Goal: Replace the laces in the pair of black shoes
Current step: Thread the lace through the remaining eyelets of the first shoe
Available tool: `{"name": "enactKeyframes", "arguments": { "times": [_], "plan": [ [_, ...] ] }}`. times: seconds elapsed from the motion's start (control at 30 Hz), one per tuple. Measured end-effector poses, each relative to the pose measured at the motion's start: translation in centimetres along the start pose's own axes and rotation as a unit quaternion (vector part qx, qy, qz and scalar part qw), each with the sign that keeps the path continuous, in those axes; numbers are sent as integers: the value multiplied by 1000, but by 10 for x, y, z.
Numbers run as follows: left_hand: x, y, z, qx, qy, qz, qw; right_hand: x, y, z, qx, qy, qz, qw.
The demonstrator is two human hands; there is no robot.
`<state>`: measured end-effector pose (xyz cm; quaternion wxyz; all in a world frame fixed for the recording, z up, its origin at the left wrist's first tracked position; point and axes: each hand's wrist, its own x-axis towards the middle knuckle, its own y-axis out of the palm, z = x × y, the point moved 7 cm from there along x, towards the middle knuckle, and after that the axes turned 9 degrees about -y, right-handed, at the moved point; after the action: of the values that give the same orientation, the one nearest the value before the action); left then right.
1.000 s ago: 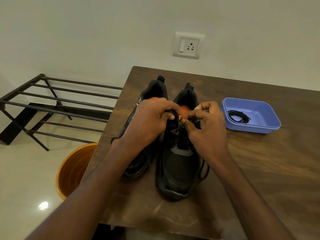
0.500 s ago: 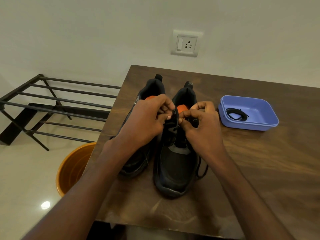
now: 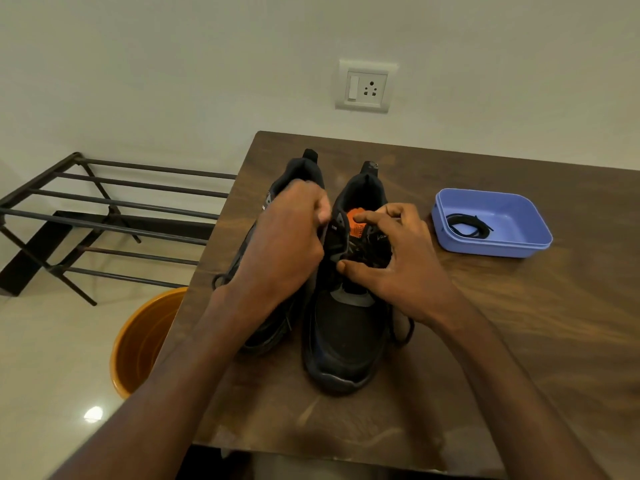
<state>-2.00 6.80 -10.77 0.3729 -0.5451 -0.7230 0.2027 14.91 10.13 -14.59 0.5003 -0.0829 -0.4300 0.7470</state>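
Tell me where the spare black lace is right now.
In the head view, the spare black lace lies coiled in the left part of the blue tray, on the wooden table right of the two black shoes, beyond the right hand.

2 black shoes side by side on the surface, toes toward the camera. Right shoe (image 3: 346, 327) upright, orange insole label showing, lace (image 3: 403, 336) partly threaded, loose end hanging at its right side. Left shoe (image 3: 273, 327) mostly hidden. Spare black lace (image 3: 467, 225) coiled in blue tray (image 3: 498, 245).
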Motion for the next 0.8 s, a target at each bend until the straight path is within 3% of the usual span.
{"name": "enactKeyframes", "arguments": {
  "times": [0.1, 0.17, 0.2, 0.23, 0.27, 0.37, 0.43, 0.5, 0.53, 0.6, 0.63, 0.7, 0.73, 0.77, 0.8],
  "plan": [
    [1, -22, 5, -168, -46, -92, 980, 0, 0, 0, -4, 3, 0, 1000],
    [2, -22, 8, -393, -108, -72, 910, 0, 0, 2, -4, 4, 1, 1000],
    [2, -19, 10, -475, -140, -54, 867, 0, 0, 2, -1, 5, -1, 1000],
    [1, -18, 10, -508, -162, -45, 845, 0, 0, 2, 2, 5, -3, 1000],
    [2, -20, 9, -489, -162, -46, 856, -1, -1, 2, 4, 5, -5, 1000],
    [3, -19, 1, -196, -51, -28, 979, -1, -2, 2, 4, -1, -17, 1000],
    [2, -4, 4, 7, -10, 25, 1000, -1, -2, 2, 12, -2, -16, 1000],
    [0, 5, 7, 94, 12, 42, 995, -1, -2, 2, 18, -2, -12, 1000],
    [0, 3, 5, 73, 16, 28, 997, -1, -3, 2, 23, -3, -13, 1000],
    [3, -7, 8, -88, -29, -15, 996, -1, -6, 1, 40, -4, -16, 999],
    [5, -14, 10, -218, -70, -30, 973, -1, -7, 1, 49, -3, -18, 999],
    [8, -23, 13, -448, -116, -33, 886, -2, -10, 0, 58, -5, -22, 998],
    [8, -24, 15, -487, -123, -34, 864, -2, -10, 0, 57, -5, -23, 998],
    [9, -25, 15, -461, -123, -36, 878, -2, -10, -1, 56, -5, -22, 998],
    [9, -25, 15, -380, -111, -34, 918, -2, -10, -1, 57, -3, -22, 998]
  ]
}}
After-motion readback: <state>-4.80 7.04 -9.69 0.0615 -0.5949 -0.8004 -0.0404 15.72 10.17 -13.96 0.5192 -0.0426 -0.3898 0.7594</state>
